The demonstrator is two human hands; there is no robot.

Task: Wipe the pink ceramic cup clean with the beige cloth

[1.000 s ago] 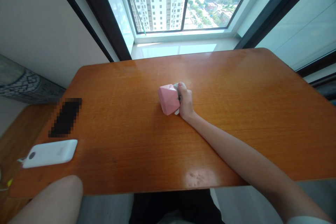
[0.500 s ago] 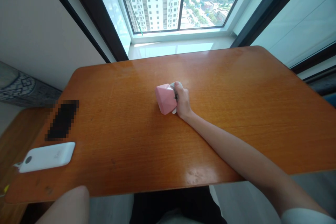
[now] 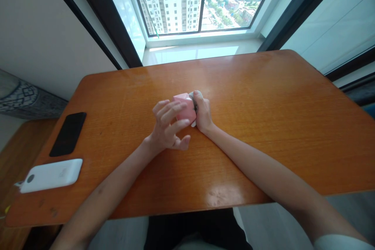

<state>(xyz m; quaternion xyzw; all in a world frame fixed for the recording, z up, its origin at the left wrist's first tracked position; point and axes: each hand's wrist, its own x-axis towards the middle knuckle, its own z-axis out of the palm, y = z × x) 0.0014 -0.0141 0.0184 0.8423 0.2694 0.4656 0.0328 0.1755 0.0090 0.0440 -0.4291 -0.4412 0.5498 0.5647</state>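
My right hand (image 3: 203, 113) is closed around the whitish-grey end of a pink, faceted, block-shaped object (image 3: 190, 115), over the middle of the table. What kind of thing it is I cannot make out, and the fingers hide part of its grey end. From the left, my left hand (image 3: 170, 125) reaches over the pink object with fingers spread. Its fingertips cover part of the pink side. Whether they touch it is not clear.
On the wooden table (image 3: 140, 179), a black phone (image 3: 68, 134) lies at the left. Nearer to me is a white, rounded, flat device (image 3: 52, 175) with a short cord or strap at its end. A window (image 3: 202, 4) stands beyond the table's far edge.
My left hand has come in from the lower left and now hovers at the pink object with spread fingers. My right hand and the object have hardly moved.
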